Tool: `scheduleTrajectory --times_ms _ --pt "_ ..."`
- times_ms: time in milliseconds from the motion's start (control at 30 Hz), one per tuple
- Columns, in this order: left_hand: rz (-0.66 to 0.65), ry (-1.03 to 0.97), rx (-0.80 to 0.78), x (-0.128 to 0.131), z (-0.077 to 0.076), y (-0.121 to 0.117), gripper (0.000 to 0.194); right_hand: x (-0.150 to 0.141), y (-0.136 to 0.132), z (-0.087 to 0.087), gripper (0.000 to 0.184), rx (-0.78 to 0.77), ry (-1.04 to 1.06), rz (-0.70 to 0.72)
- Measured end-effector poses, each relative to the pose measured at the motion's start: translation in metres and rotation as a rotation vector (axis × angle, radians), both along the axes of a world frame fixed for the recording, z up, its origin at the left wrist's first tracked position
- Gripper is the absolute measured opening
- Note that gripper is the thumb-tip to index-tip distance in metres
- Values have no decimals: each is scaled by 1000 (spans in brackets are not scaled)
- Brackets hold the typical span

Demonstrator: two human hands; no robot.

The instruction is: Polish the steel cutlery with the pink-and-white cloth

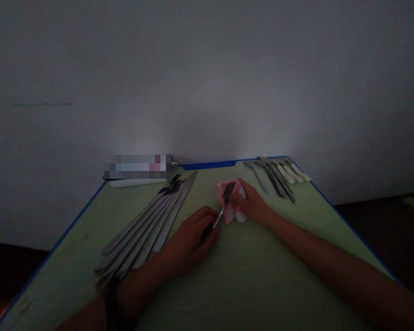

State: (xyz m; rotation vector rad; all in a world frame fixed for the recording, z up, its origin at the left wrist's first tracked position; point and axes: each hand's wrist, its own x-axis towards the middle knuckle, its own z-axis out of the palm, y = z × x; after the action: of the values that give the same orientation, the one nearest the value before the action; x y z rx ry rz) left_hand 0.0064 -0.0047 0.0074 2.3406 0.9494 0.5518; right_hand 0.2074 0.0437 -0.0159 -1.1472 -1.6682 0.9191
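Observation:
My left hand point(189, 239) is closed round the handle of a metal spoon point(223, 204), whose bowl points away from me. My right hand point(251, 204) grips a pink and white cloth point(229, 202) bunched around the spoon's bowl and neck. Both hands rest on a pale green table point(248, 276) with a blue edge, near its middle.
A row of long metal cutlery point(148, 225) lies to the left of my left hand. More cutlery, some with white handles point(279, 177), lies at the far right corner. A flat white object point(134, 182) sits by the wall. The room is dim.

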Motion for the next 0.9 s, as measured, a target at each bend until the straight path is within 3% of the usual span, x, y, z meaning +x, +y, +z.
scheduleTrajectory --times_ms 900 --pt "10 -1 13 0 -6 1 12 -1 0 0 14 -33 18 15"
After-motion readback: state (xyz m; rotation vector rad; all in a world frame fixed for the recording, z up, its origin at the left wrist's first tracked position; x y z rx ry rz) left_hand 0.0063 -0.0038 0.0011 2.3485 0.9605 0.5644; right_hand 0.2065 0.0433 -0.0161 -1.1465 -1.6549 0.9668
